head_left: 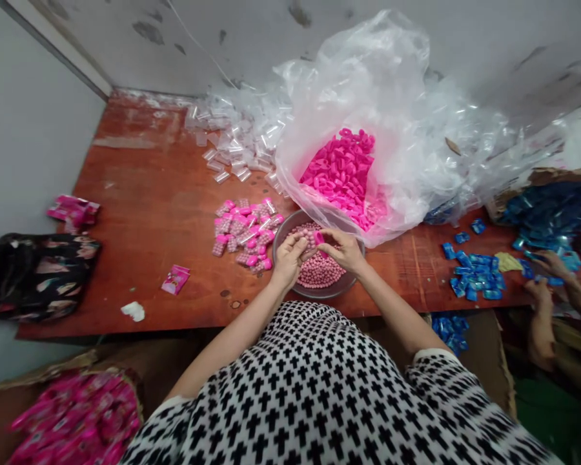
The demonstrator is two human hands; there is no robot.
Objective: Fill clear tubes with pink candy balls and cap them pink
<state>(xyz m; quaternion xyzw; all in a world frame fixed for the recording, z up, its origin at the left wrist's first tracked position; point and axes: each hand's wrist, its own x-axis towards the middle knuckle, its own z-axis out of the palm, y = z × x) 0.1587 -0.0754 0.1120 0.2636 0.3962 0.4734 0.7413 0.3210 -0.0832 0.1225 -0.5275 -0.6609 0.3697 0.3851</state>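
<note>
at the centre of the frame, a bead-filled tube is pinched in the grip of the left hand, and a pink cap is held in the narrow grip of the right hand, at or beside the tube's end; whether it is seated cannot be told. both are held over a bowl of pink beads. beads could be spilled if the tube is tilted while unsealed, or the cap dropped among them if the pinch is loosened. capped tubes on the worktop, left of centre, could be scattered if bumped.
</note>
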